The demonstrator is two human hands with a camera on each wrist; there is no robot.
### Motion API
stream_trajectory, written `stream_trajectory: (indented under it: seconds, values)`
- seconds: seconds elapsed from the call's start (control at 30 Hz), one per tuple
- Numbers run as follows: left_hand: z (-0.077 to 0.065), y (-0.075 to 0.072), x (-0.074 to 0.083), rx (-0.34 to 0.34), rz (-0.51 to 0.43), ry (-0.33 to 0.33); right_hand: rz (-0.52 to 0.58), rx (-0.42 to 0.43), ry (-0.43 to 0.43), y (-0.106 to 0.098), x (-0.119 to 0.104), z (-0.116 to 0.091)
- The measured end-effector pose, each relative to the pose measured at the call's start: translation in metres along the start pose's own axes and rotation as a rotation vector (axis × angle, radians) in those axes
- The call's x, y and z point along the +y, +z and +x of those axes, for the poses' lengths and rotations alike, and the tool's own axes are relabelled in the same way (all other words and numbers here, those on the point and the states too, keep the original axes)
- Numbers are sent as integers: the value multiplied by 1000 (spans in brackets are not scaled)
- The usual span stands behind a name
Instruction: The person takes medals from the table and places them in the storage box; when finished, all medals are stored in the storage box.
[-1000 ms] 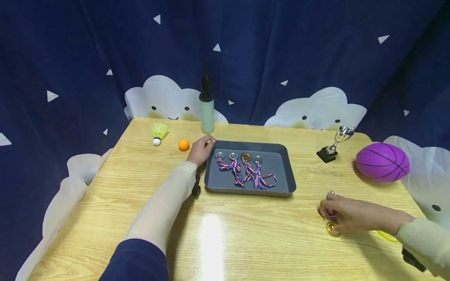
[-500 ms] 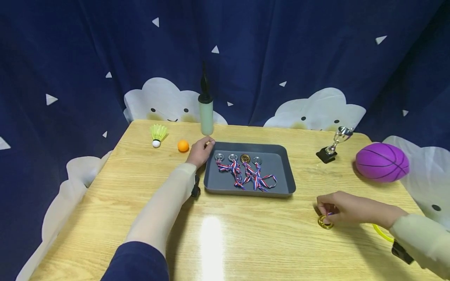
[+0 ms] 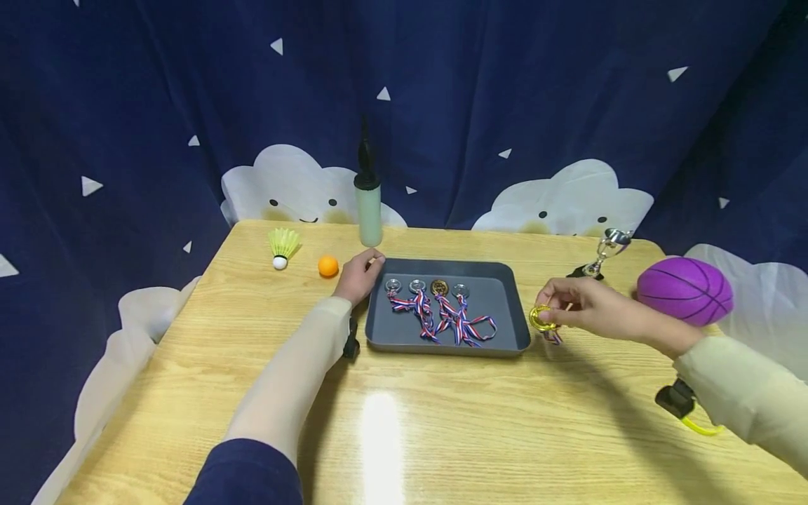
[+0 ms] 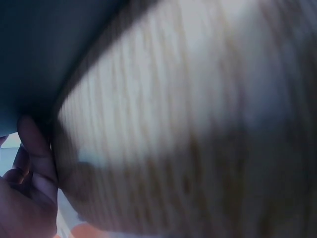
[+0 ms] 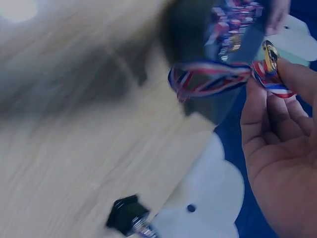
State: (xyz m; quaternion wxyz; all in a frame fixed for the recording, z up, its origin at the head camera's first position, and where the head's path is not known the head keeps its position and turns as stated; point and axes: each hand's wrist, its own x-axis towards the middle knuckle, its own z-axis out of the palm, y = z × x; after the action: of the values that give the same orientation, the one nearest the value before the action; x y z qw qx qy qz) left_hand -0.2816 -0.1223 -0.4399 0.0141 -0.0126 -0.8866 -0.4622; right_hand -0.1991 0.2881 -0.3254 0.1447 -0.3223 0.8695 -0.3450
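My right hand point(image 3: 587, 305) pinches a gold medal point(image 3: 541, 318) between thumb and fingers, just off the right rim of a dark grey tray point(image 3: 492, 291). Its red, white and blue ribbon point(image 5: 210, 74) hangs in a loop in the right wrist view. At the tray's back left corner, my left hand point(image 3: 358, 278) grips the rim, the thumb point(image 4: 37, 144) against the outer side in the left wrist view. Inside the tray lie silver medals point(image 3: 417, 286) and a bronze-coloured one point(image 3: 439, 287) in a row, their striped ribbons point(image 3: 445, 315) spread toward the front.
Behind the tray stands a pale green hand pump point(image 3: 369, 210). An orange ball point(image 3: 327, 266) and a yellow shuttlecock point(image 3: 282, 245) lie at left. To the right are a silver trophy cup point(image 3: 607, 252), a purple ball point(image 3: 684, 290) and a yellow ring point(image 3: 702, 427) partly under the right wrist.
My right hand has lifted the gold medal from the right front of the table and carried it left and back to the tray's right edge. The left hand stays at the rim.
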Motion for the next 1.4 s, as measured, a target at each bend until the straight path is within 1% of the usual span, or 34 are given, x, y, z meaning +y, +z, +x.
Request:
stream_trajectory:
  seconds: [0.13,0.27,0.37,0.47,0.67,0.8,0.9,1.1,1.2,1.3,1.4]
  values:
    - [0,1,-1,-2,-3,-4,119,5,110,-2,-16,20]
    - [0,2,-2,1,-6,-10,221,3,183,-1,-27,38]
    - [1,1,-1,1,-5,-18,270,8,216,5,-27,51]
    - [0,1,-1,-1,-4,-22,268,20,251,15,-19,64]
    - [0,1,0,-17,0,-19,200,81,323,36,-2,86]
    - [0,1,0,-11,-2,-25,176,112,338,45,2,100]
    - [0,0,-1,0,-8,-25,136,123,353,49,3,109]
    - [-1,-2,-1,-4,3,-32,-41,109,408,57,9,118]
    - [-1,-2,-2,-6,8,-25,-146,107,405,60,12,121]
    - [0,-1,-2,-8,2,-15,-227,116,400,60,14,124]
    - [1,-1,-1,-11,0,-10,-281,92,413,58,15,126]
